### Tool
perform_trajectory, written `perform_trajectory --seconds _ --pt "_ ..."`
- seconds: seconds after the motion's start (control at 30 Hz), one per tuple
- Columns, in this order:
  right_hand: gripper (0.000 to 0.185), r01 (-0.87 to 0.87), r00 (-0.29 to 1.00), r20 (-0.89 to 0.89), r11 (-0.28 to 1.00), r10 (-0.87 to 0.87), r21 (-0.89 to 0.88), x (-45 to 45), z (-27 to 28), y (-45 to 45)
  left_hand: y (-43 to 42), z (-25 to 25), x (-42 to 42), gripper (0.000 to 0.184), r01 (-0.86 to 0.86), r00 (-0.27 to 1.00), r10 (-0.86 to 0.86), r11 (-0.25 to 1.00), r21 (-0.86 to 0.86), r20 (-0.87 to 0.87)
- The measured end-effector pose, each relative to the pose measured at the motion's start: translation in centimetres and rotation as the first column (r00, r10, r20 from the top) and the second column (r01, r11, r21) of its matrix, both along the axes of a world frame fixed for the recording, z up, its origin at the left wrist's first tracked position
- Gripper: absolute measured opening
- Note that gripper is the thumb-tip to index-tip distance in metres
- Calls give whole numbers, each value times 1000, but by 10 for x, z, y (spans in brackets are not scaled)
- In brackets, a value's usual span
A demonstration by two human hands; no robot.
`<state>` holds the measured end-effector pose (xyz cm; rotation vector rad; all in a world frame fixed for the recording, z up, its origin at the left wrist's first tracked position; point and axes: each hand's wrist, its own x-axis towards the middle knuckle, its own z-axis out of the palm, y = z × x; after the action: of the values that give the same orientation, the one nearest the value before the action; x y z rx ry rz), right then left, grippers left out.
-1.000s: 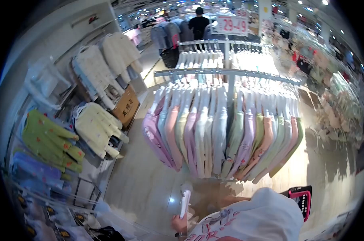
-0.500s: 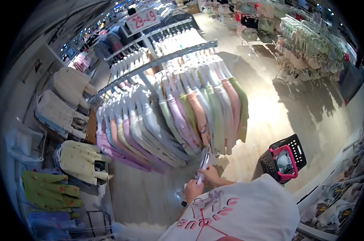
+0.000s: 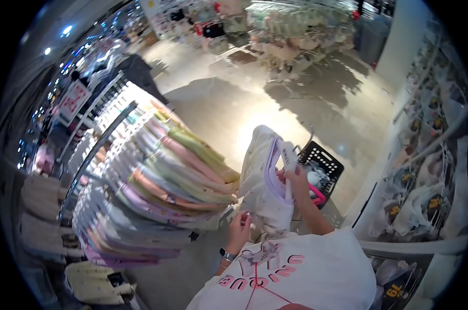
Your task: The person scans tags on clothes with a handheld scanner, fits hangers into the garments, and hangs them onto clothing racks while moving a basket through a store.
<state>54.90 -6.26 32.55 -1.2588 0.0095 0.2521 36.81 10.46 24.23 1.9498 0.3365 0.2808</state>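
Observation:
A white garment (image 3: 258,178) with a lilac inner edge hangs in front of me on a white hanger (image 3: 288,156). My right hand (image 3: 297,186) is closed on the hanger at the garment's right side. Left of the garment's lower part is my left hand (image 3: 239,229), its fingers curled together near the cloth; what they hold, if anything, is too small to tell. A dark watch (image 3: 226,254) is on the left wrist. Pastel clothes (image 3: 167,170) hang on a rack just to the left.
Beyond my right hand, a black basket (image 3: 331,164) with a pink handle stands on the floor. Packaged items (image 3: 425,206) line the display at right. More clothes racks (image 3: 290,31) stand at the back, and a pale yellow top (image 3: 92,283) lies at lower left.
The view has swung right, so the rack now sits further left. The garment has come up and spread open in front of me; the right hand has moved up and right, away from the left.

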Motion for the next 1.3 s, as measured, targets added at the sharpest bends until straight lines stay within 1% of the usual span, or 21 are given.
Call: perform_trajectory --seconds 0.1,0.2,0.3,0.37,0.4,0.43,0.5,0.53,0.6,0.67,0.7,0.77,0.8,0.9,0.97,1.03,1.07,1.13,1.17,1.2,1.3 --pt "23 178 974 121 978 -191 110 18 53 -62 -13 -1 32 20 182 982 -175 978 102 -70" --pt "30 396 872 275 914 -405 92 21 88 -128 -29 11 68 23 391 920 -384 890 237 -77" --pt "34 503 767 457 864 -451 8 6 110 -200 -40 -20 116 30 535 834 -546 760 369 -84" --pt "35 592 665 477 795 -574 131 -9 121 -230 -51 -34 148 43 609 770 -613 623 491 -177" --pt "34 594 666 452 788 -594 160 -18 132 -239 -59 -41 163 50 639 732 -645 540 549 -218" --pt "34 637 625 450 750 -637 178 -28 140 -241 -67 -48 176 55 647 698 -692 499 577 -184" --pt "32 714 588 452 693 -670 98 -41 142 -249 -89 -59 201 67 647 620 -777 431 629 -105" --pt "33 750 574 499 661 -650 -2 -46 143 -248 -100 -64 212 76 705 583 -797 404 583 -154" --pt "33 803 556 581 564 -594 -192 -50 144 -241 -122 -77 224 77 662 649 -743 445 603 -164" --pt "33 850 498 507 513 -704 -122 -47 131 -249 -134 -72 229 75 602 715 -682 489 631 -154" --pt "33 867 472 468 491 -747 -91 -45 127 -256 -134 -65 232 69 589 708 -688 452 670 -159" --pt "33 875 455 506 474 -733 -101 -47 124 -276 -133 -67 238 61 542 712 -700 495 679 -58" --pt "33 889 433 525 442 -733 -117 -48 117 -294 -130 -62 241 66 596 697 -704 464 655 -135" --pt "35 882 452 525 449 -721 -141 -49 137 -298 -125 -90 257 100 581 616 -787 426 694 -32" --pt "35 900 407 516 428 -754 -85 -51 149 -300 -128 -99 271 114 571 638 -766 404 715 -76" --pt "35 904 398 546 417 -737 -96 -54 159 -316 -128 -73 287 120 575 726 -684 542 613 -75" --pt "35 909 385 561 407 -733 -93 -58 163 -327 -128 -69 296 118 551 736 -669 504 665 -103" --pt "35 920 354 585 383 -730 -78 -65 166 -351 -135 -110 310 108 648 617 -764 358 672 -188" --pt "35 926 337 596 371 -729 -69 -67 165 -359 -137 -108 316 103 687 552 -801 278 671 -232" --pt "35 932 316 611 357 -726 -58 -67 163 -367 -138 -103 316 72 659 524 -809 187 729 -266" --pt "35 939 338 690 279 -640 -201 -45 146 -389 -151 -115 324 47 799 425 -830 157 581 -360"
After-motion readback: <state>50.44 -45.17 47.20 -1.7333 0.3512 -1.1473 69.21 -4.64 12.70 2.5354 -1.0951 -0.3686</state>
